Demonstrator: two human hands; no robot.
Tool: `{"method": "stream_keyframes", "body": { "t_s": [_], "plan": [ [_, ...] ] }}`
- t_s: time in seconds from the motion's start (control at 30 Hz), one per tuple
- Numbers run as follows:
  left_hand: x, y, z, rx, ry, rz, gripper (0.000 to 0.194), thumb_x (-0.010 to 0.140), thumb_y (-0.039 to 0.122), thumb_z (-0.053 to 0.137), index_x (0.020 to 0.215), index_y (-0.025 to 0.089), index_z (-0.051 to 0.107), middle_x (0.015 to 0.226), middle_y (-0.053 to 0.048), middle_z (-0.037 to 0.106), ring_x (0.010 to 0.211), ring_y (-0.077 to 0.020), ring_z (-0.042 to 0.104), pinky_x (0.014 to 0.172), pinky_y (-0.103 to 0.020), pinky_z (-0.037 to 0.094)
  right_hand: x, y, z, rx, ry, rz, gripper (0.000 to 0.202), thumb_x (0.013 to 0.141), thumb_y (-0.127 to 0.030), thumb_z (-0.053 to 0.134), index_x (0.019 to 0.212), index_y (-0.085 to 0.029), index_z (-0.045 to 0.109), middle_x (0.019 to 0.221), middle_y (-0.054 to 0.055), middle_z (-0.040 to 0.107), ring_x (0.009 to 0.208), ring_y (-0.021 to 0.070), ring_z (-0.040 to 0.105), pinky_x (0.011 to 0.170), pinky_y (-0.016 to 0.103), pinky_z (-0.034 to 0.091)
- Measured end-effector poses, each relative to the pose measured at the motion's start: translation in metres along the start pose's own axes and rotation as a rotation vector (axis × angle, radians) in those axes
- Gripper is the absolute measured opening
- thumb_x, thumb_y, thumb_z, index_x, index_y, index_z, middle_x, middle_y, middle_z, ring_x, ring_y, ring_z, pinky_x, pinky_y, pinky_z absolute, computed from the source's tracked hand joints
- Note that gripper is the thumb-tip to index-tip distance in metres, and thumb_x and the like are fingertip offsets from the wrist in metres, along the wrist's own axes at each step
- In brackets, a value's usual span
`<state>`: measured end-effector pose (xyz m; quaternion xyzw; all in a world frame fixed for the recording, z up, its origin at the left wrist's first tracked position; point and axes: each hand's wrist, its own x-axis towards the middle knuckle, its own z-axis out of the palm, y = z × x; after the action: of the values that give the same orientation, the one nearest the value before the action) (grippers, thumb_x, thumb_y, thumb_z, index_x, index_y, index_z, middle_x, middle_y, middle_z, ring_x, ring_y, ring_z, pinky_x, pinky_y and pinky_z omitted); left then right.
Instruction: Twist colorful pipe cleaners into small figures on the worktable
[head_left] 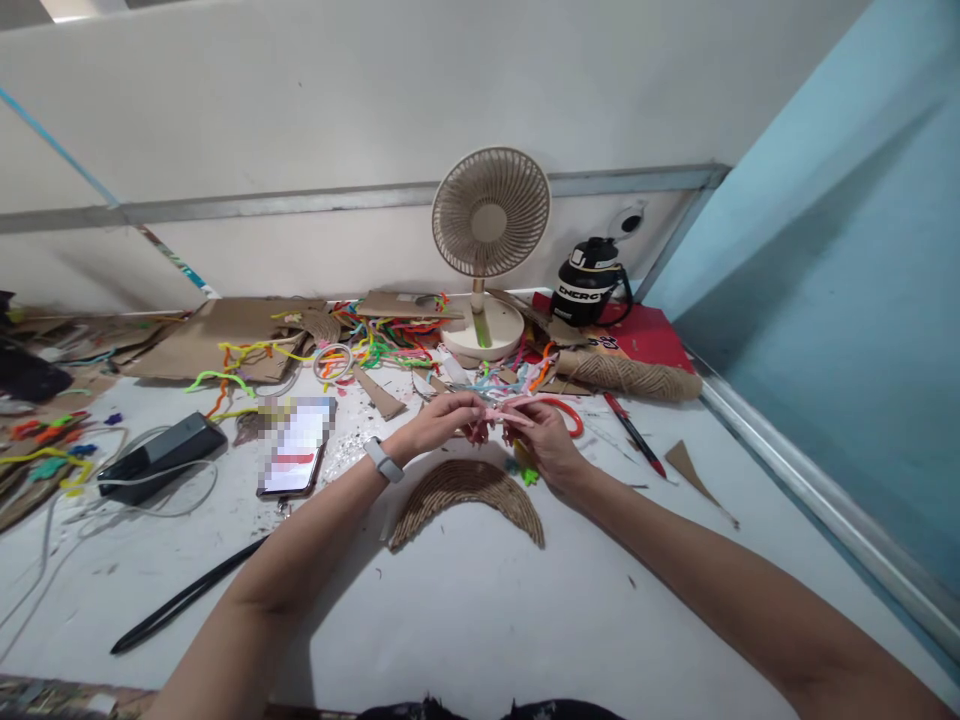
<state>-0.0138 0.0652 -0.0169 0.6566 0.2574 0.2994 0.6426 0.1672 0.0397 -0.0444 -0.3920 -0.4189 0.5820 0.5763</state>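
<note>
Head view, pink strip, between hands

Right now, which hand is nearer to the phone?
Left. The left hand is to the right of the phone, on a pink strip; the right hand, on the same strip, is farther to the right.

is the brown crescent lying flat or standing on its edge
Lying flat: the brown crescent shows its broad ribbed face upward on the white tabletop, nearer the wearer than the left hand and right hand.
</note>
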Motion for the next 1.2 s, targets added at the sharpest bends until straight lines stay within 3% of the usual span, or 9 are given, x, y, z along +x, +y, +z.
{"method": "stream_keyframes", "body": {
  "t_s": [0.1,0.3,0.5,0.67,0.77,0.93,1.07,1.2],
  "plan": [
    [0.0,-0.001,0.002,-0.05,0.008,-0.015,0.034,0.086,0.045,0.051,0.082,0.012,0.058,0.072,-0.004,0.061,0.066,-0.0124,0.059,0.064,-0.025,0.046,0.001,0.001,-0.002,-0.017,-0.01,-0.023,0.019,0.059,-0.031,0.081,0.068,-0.019,0.068,0.069,-0.001,0.067,0.051,0.0085,0.051,0.048,0.022,0.041],
    [0.003,-0.007,0.003,-0.102,0.081,-0.042,0.038,0.075,0.046,0.067,0.089,0.011,0.061,0.065,-0.001,0.061,0.056,-0.0078,0.054,0.058,-0.022,0.045,0.0,-0.003,0.0,-0.148,0.013,-0.141,0.016,0.066,-0.034,0.076,0.073,-0.02,0.074,0.07,0.001,0.068,0.051,0.0099,0.051,0.047,0.024,0.041],
    [0.003,-0.007,0.003,-0.029,0.149,-0.076,0.039,0.07,0.046,0.071,0.083,0.009,0.065,0.061,-0.001,0.061,0.053,-0.0076,0.055,0.052,-0.019,0.045,0.0,-0.004,-0.004,-0.275,-0.057,-0.227,0.014,0.071,-0.033,0.072,0.079,-0.022,0.075,0.072,0.002,0.069,0.059,0.0125,0.055,0.052,0.026,0.044],
    [0.003,-0.007,0.002,0.075,0.145,-0.063,0.037,0.071,0.045,0.07,0.075,0.009,0.064,0.058,-0.002,0.063,0.05,-0.0074,0.056,0.049,-0.017,0.044,0.002,-0.009,-0.008,-0.336,-0.146,-0.249,0.012,0.072,-0.032,0.071,0.072,-0.019,0.074,0.066,0.002,0.067,0.06,0.0138,0.057,0.055,0.027,0.047],
    [0.003,-0.008,0.003,0.133,0.144,-0.035,0.037,0.073,0.046,0.068,0.073,0.009,0.063,0.056,-0.003,0.063,0.047,-0.0073,0.056,0.046,-0.017,0.044,0.001,-0.012,-0.007,-0.413,-0.132,-0.366,0.012,0.074,-0.03,0.069,0.069,-0.02,0.072,0.07,0.003,0.068,0.072,0.0172,0.061,0.066,0.03,0.05],
    [0.003,-0.007,0.007,0.217,0.163,-0.003,0.039,0.075,0.049,0.064,0.07,0.01,0.06,0.054,-0.003,0.063,0.046,-0.0083,0.057,0.045,-0.016,0.043,-0.004,-0.013,-0.004,-0.681,-0.038,-0.619,0.012,0.08,-0.026,0.064,0.073,-0.022,0.072,0.074,0.003,0.067,0.076,0.0184,0.061,0.071,0.033,0.051],
    [0.002,-0.003,0.008,0.316,0.166,0.031,0.037,0.078,0.046,0.062,0.068,0.011,0.059,0.051,-0.003,0.062,0.044,-0.0085,0.057,0.044,-0.016,0.041,-0.006,-0.011,-0.006,-0.779,-0.075,-0.784,0.011,0.082,-0.023,0.062,0.084,-0.023,0.073,0.079,0.003,0.067,0.079,0.0182,0.062,0.073,0.034,0.051],
    [0.0,-0.002,0.009,0.509,0.179,0.122,0.029,0.081,0.036,0.059,0.066,0.012,0.06,0.053,-0.002,0.063,0.045,-0.0076,0.056,0.045,-0.015,0.039,-0.01,-0.013,-0.006,-0.846,-0.139,-0.848,0.013,0.083,-0.02,0.061,0.087,-0.023,0.073,0.078,0.004,0.066,0.076,0.0174,0.061,0.067,0.033,0.051]
  ]
}}
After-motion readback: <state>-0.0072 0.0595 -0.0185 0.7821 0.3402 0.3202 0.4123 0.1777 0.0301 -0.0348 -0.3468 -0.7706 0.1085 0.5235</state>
